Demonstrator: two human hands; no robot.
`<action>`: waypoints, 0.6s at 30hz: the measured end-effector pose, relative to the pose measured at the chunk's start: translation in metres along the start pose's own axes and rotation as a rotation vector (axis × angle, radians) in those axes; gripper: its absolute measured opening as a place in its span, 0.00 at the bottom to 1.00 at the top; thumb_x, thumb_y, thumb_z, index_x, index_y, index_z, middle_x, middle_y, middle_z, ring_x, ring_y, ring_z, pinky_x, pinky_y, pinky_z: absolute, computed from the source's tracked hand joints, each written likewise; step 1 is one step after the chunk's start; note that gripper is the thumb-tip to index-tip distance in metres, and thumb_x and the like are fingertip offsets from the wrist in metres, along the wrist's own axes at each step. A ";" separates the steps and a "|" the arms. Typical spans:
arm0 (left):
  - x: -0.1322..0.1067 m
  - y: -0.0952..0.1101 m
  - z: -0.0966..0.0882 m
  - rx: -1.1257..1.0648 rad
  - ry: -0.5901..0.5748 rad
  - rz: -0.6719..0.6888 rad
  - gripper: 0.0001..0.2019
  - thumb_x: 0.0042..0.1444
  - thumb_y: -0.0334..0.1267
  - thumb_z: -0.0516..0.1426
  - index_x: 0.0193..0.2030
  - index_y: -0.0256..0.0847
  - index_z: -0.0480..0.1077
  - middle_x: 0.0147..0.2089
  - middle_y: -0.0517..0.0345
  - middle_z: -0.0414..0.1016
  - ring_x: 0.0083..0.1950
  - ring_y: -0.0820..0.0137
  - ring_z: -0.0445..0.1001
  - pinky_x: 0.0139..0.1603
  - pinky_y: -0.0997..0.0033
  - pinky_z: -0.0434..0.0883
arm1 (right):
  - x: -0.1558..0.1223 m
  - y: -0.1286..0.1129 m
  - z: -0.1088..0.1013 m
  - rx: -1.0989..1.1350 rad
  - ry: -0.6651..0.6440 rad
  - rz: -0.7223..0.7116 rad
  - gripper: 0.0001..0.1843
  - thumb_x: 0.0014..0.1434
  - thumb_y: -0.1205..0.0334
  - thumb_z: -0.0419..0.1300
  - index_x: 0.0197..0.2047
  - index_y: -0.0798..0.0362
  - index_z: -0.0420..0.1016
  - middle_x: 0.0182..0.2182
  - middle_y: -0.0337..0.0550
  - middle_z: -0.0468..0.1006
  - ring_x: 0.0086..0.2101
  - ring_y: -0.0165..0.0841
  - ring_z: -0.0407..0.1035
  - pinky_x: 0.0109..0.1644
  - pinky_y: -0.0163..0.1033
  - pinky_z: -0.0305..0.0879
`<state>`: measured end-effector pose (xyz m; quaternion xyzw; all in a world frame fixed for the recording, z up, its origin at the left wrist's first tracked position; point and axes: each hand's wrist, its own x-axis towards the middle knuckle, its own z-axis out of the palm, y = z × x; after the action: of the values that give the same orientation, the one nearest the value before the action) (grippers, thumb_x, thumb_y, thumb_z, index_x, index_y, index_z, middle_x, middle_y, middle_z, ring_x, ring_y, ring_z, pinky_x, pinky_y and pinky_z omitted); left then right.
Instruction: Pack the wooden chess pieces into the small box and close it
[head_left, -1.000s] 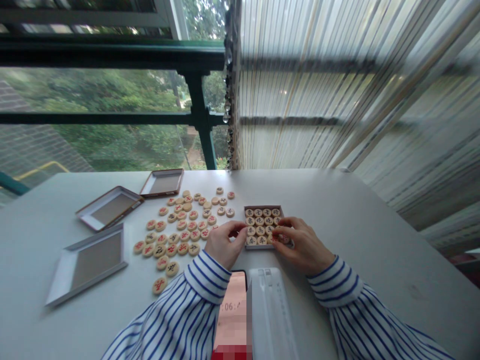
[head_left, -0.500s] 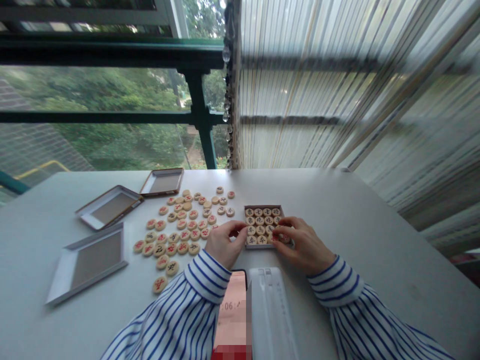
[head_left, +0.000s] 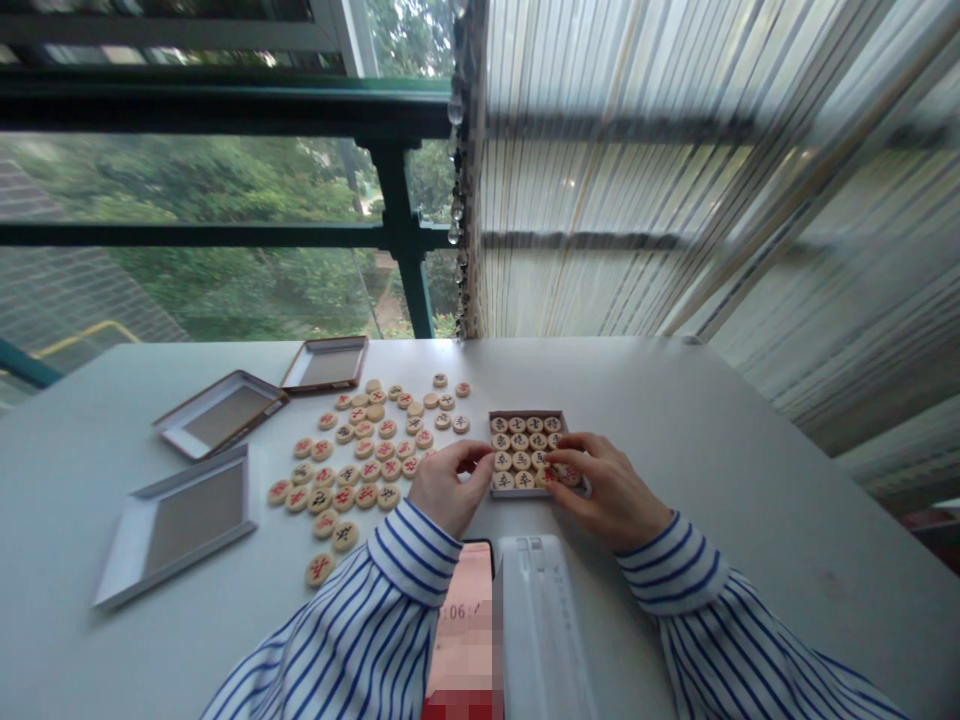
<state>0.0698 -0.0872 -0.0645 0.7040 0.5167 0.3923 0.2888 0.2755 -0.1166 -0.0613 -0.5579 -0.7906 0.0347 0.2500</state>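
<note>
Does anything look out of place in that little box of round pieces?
Perhaps the red-lettered xiangqi pieces at the near right corner of the box: the others visible there are black-lettered ones. The right hand partly covers them, so I can't tell whether they lie flat.

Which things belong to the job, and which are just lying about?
In the job:
- box, between left hand and right hand
- boxed pieces
- probably loose pieces and trays

Lying about, seemingly:
- phone
- white case

Box (head_left: 517,494) of pieces (head_left: 521,460), scattered pieces (head_left: 367,496), trays (head_left: 199,522)
</note>
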 end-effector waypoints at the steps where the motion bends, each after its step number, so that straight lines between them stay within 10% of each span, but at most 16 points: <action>1: 0.000 0.000 -0.001 -0.003 -0.001 0.009 0.09 0.50 0.38 0.54 0.33 0.39 0.73 0.28 0.58 0.77 0.28 0.73 0.74 0.34 0.74 0.72 | 0.000 -0.001 -0.001 0.007 0.013 0.003 0.13 0.51 0.58 0.57 0.40 0.50 0.74 0.40 0.48 0.71 0.42 0.38 0.65 0.44 0.46 0.63; 18: 0.016 -0.010 -0.054 -0.039 0.148 -0.091 0.16 0.47 0.46 0.56 0.36 0.35 0.73 0.31 0.53 0.77 0.31 0.69 0.74 0.33 0.71 0.72 | 0.000 -0.010 -0.002 0.104 0.139 -0.004 0.12 0.52 0.62 0.55 0.41 0.51 0.72 0.40 0.48 0.72 0.42 0.38 0.65 0.45 0.47 0.62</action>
<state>0.0219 -0.0685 -0.0402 0.6433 0.5603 0.4396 0.2810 0.2679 -0.1205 -0.0558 -0.5436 -0.7697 0.0363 0.3327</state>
